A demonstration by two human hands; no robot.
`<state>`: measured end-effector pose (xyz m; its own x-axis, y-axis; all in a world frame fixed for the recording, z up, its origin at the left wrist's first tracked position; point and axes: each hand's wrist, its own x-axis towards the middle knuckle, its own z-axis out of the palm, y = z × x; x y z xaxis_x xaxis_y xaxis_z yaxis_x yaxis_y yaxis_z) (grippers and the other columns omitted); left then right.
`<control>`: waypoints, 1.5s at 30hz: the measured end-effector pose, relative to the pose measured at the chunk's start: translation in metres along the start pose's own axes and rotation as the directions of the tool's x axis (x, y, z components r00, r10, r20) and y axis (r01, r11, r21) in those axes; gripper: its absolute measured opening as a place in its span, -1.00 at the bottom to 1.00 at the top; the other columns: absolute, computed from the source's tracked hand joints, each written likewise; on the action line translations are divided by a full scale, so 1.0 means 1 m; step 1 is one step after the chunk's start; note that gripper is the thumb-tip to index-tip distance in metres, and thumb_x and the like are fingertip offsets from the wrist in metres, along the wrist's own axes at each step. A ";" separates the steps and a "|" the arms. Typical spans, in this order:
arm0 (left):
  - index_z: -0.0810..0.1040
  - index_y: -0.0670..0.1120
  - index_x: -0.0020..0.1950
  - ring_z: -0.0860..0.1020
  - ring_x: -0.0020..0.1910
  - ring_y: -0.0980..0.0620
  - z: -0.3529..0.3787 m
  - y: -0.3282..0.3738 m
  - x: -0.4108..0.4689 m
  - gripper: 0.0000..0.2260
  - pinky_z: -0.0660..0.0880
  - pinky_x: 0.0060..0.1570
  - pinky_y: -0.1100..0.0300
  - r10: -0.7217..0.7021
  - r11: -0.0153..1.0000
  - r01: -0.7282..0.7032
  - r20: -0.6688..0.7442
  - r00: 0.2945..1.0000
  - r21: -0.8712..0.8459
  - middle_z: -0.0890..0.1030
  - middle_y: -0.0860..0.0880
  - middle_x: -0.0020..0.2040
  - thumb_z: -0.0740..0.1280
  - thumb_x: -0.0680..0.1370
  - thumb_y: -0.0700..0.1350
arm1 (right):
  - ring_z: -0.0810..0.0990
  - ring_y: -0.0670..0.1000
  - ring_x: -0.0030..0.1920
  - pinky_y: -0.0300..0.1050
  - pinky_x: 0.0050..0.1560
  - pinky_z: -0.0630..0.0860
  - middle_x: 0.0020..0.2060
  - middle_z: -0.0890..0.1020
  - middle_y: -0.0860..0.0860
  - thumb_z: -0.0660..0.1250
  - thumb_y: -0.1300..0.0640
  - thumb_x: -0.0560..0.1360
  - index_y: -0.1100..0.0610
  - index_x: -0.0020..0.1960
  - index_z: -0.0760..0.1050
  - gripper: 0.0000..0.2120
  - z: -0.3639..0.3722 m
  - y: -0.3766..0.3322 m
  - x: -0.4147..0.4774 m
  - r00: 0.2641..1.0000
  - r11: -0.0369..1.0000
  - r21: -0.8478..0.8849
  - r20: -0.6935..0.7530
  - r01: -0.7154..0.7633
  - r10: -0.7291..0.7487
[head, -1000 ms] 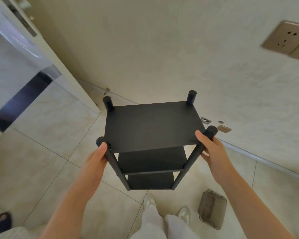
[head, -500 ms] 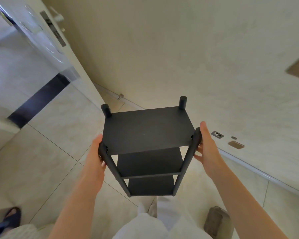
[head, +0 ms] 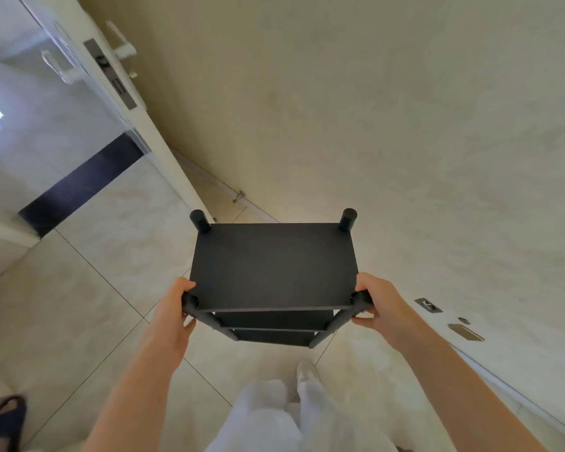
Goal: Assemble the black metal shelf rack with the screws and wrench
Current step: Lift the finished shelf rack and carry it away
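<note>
A black metal three-tier shelf rack with round posts stands upright in front of the person, near a cream plaster wall. The left hand grips its near-left post, the right hand its near-right post. Whether its feet touch the pale marble-patterned tile floor is hard to tell. An open white door stands left.

Black three-tier shelf rack stands upright, four posts attached.
</note>
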<state>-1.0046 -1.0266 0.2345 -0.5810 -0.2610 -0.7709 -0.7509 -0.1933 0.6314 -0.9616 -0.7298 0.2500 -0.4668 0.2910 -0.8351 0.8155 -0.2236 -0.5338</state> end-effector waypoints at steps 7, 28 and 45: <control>0.59 -0.14 0.05 0.55 0.05 0.01 0.000 0.055 0.074 -0.85 0.44 0.33 0.01 0.006 0.990 -0.013 0.052 0.999 0.139 0.62 -0.06 0.06 0.40 0.53 -0.11 | 0.38 0.12 -0.26 0.08 -0.05 0.49 -0.28 0.36 0.13 0.12 0.44 0.45 0.18 -0.28 0.28 -0.79 0.049 -0.054 0.037 0.997 0.998 -0.053 -0.070 -0.018 0.014; 0.37 -0.15 -0.14 0.35 -0.01 -0.10 0.031 0.180 0.275 -0.91 0.34 0.13 0.02 -0.225 0.851 0.089 0.205 0.953 0.518 0.34 -0.11 -0.10 0.24 0.53 -0.28 | 0.48 0.35 0.13 0.29 0.18 0.51 0.12 0.47 0.22 0.06 0.50 0.39 0.27 0.21 0.48 -0.53 0.175 -0.102 0.161 0.963 0.974 0.149 -0.183 -0.170 0.196; 0.50 -0.21 -0.15 0.49 -0.04 -0.04 0.078 0.180 0.426 -0.95 0.39 0.31 0.04 -0.276 0.784 0.134 0.147 0.950 0.606 0.48 -0.12 -0.11 0.28 0.49 -0.32 | 0.57 0.19 -0.05 0.11 0.05 0.56 -0.07 0.55 0.12 0.10 0.47 0.42 0.14 0.13 0.51 -0.58 0.232 -0.072 0.289 0.916 0.931 0.291 -0.263 -0.223 0.301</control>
<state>-1.4116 -1.0984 0.0134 -0.3905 -0.0555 -0.9189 -0.8569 0.3867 0.3408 -1.2346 -0.8459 0.0160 -0.0919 0.4441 -0.8913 0.7634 -0.5433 -0.3494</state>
